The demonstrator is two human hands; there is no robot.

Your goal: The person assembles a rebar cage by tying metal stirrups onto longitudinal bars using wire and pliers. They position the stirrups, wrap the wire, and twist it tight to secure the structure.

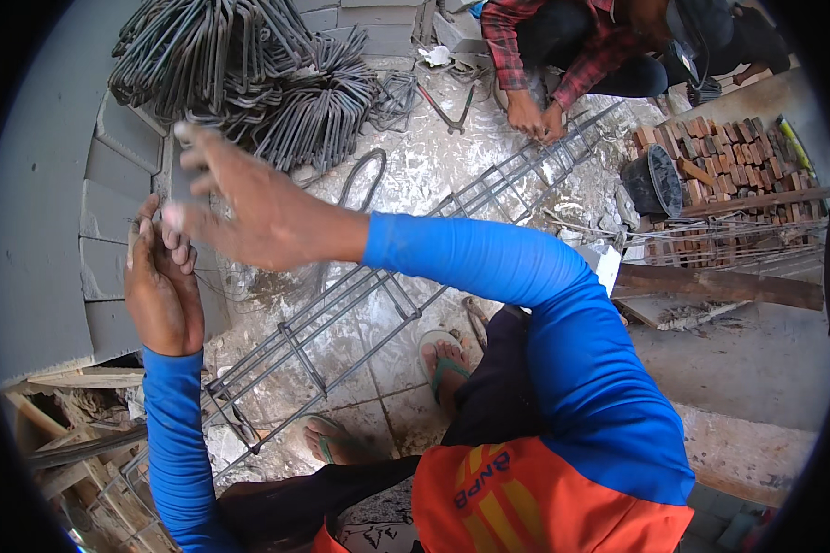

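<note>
Below both raised hands, a long grey steel rebar cage (387, 286) lies on the pale concrete floor (433, 166), its long axis running diagonally from the person's sandalled feet up and away toward a co-worker's hands (535, 118) at its far end. The left hand (161, 286) is loosely curled, fingers up, and whether it grasps thin wire I cannot tell. The right hand (240, 207), blurred, crosses above it, fingers spread, its grip released. Beyond the cage's middle sits a heap of bent grey steel stirrups (249, 78).
</note>
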